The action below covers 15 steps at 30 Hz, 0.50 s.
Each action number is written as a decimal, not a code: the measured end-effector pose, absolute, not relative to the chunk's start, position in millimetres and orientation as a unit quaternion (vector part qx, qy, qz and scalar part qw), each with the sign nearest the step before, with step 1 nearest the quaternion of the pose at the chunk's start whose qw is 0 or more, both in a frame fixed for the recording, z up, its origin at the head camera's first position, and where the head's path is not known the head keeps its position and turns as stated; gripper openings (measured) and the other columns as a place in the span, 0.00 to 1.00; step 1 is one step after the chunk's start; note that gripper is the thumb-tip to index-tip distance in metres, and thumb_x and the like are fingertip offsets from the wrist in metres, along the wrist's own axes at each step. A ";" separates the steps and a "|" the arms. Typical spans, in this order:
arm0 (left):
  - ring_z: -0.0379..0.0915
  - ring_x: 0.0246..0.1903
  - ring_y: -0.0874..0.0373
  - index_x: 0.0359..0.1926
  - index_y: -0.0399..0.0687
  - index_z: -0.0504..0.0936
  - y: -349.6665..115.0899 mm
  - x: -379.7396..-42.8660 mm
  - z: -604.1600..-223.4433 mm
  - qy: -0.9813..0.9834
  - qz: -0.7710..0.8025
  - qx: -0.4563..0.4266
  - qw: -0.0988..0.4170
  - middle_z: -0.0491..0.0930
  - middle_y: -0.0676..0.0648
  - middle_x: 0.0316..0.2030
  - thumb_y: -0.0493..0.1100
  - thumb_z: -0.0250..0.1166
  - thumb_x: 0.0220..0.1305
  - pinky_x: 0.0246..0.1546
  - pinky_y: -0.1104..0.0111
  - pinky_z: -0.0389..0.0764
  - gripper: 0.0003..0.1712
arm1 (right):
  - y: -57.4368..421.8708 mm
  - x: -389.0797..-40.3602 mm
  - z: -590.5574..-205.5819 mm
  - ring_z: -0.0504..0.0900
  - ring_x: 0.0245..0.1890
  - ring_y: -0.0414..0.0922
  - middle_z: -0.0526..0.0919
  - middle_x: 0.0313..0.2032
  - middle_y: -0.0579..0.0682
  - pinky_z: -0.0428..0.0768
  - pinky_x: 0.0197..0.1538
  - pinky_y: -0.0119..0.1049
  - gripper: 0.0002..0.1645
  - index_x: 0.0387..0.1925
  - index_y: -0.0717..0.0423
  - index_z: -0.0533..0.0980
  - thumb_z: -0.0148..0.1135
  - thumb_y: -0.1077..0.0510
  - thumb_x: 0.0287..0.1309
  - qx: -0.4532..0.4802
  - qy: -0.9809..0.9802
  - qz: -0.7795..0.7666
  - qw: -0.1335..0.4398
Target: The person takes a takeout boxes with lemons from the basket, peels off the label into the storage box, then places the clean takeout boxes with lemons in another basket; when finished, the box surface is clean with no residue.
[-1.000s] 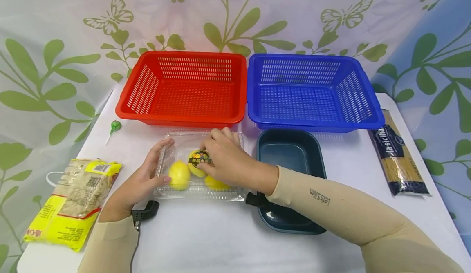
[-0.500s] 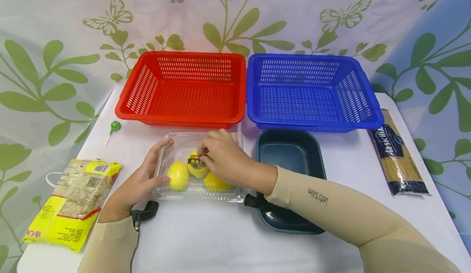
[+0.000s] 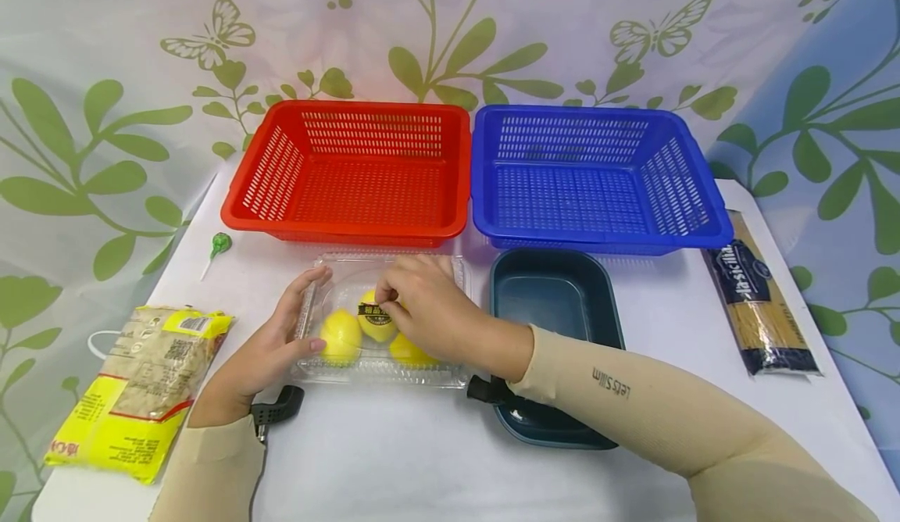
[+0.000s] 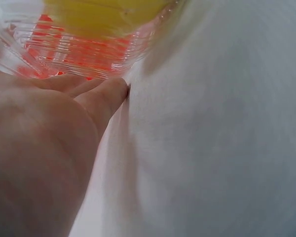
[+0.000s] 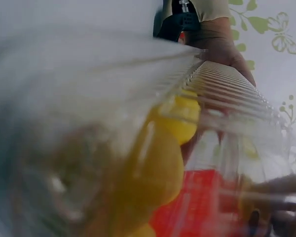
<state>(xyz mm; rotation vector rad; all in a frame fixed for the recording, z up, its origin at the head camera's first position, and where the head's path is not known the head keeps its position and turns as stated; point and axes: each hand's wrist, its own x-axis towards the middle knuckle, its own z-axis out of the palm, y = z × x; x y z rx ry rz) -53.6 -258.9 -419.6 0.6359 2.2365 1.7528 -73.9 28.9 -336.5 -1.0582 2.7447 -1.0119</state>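
A clear plastic clamshell container (image 3: 366,268) lies in front of the red basket, with several yellow, lemon-like fruits (image 3: 341,336) inside. On its lid is a round black-and-yellow label (image 3: 376,315). My right hand (image 3: 429,303) reaches across the lid, thumb and forefinger pinching the label's upper right edge; the hand hides part of the fruit. With its thumb and fingers spread and fairly straight, my left hand (image 3: 281,338) rests against the container's left side. In the left wrist view, its fingers (image 4: 106,96) touch the ridged wall. The right wrist view is blurred by the close plastic.
Behind stand a red basket (image 3: 344,237) and a blue basket (image 3: 608,241). A dark teal dish (image 3: 544,303) lies under the right forearm. A yellow food bag (image 3: 144,389) and a green lollipop (image 3: 221,242) are at left, a spaghetti pack (image 3: 762,303) at right.
My right fingers have closed on the label's edge and drawn slightly nearer and left; the label's upper part looks folded or covered now. The left hand and container stay almost still.
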 end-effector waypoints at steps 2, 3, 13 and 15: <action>0.29 0.80 0.47 0.83 0.53 0.48 -259.2 -53.6 -420.2 0.760 0.600 0.221 0.114 0.44 0.42 0.82 0.29 0.64 0.63 0.71 0.36 0.29 0.53 | 29.9 -71.1 -335.0 0.76 0.51 0.43 0.81 0.40 0.40 0.64 0.60 0.47 0.04 0.38 0.50 0.82 0.69 0.63 0.69 -0.345 0.878 -0.333 0.011; 0.29 0.80 0.47 0.83 0.52 0.48 -259.2 -53.7 -420.3 0.760 0.600 0.223 0.114 0.44 0.42 0.82 0.29 0.64 0.64 0.71 0.37 0.30 0.53 | 30.6 -69.5 -333.9 0.76 0.51 0.43 0.81 0.40 0.40 0.64 0.59 0.47 0.04 0.38 0.50 0.81 0.69 0.63 0.69 -0.348 0.875 -0.338 0.009; 0.29 0.80 0.49 0.83 0.52 0.47 -258.6 -53.0 -420.0 0.763 0.596 0.221 0.116 0.44 0.43 0.82 0.30 0.64 0.64 0.70 0.32 0.31 0.53 | 55.0 -55.6 -313.0 0.79 0.45 0.40 0.83 0.38 0.41 0.72 0.55 0.45 0.08 0.36 0.51 0.81 0.72 0.66 0.64 -0.354 0.845 -0.400 -0.013; 0.30 0.80 0.49 0.83 0.52 0.47 -259.3 -52.7 -420.2 0.764 0.596 0.219 0.117 0.44 0.43 0.82 0.30 0.63 0.64 0.70 0.34 0.31 0.53 | 65.2 -54.9 -309.3 0.79 0.45 0.40 0.83 0.39 0.41 0.74 0.55 0.44 0.09 0.37 0.51 0.81 0.73 0.66 0.63 -0.341 0.846 -0.410 -0.014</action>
